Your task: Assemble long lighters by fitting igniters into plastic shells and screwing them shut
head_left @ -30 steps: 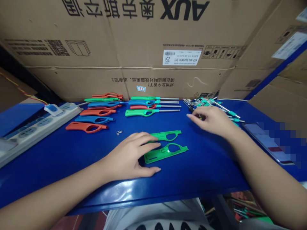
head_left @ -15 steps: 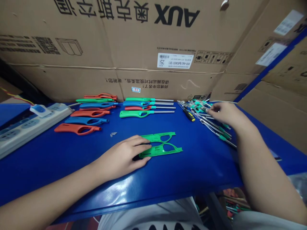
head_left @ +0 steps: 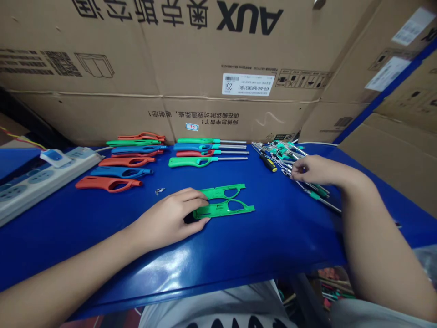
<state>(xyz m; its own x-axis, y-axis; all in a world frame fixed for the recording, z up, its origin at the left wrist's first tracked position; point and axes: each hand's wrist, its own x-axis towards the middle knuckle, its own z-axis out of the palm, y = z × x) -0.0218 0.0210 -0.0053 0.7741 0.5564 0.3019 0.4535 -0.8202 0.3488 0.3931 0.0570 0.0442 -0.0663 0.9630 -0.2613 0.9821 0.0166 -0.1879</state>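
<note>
Two green lighter handle halves [head_left: 223, 209] lie side by side on the blue table with their hollow insides up. My left hand [head_left: 182, 212] holds their left ends, with fingers curled over both and the thumb at the near edge. At the right, my right hand [head_left: 312, 171] is at the near edge of a pile of metal lighter tubes with green collars and thin wires [head_left: 283, 150]. Its thumb and finger are pinched together on one of these tube parts, mostly hidden by the hand. A yellow-and-black screwdriver [head_left: 269, 163] lies left of the right hand.
Joined orange, blue and green lighter handles [head_left: 108, 183] lie in a column at left. Several lighters with metal tubes [head_left: 194, 161] lie at centre back. Small screws [head_left: 160, 191] sit near my left hand. A power strip [head_left: 44, 175] is far left, and cardboard [head_left: 191, 86] walls the back.
My right hand has moved a little toward me and left, from within the pile to its near edge. My left hand stays on the green halves. The view has shifted slightly.
</note>
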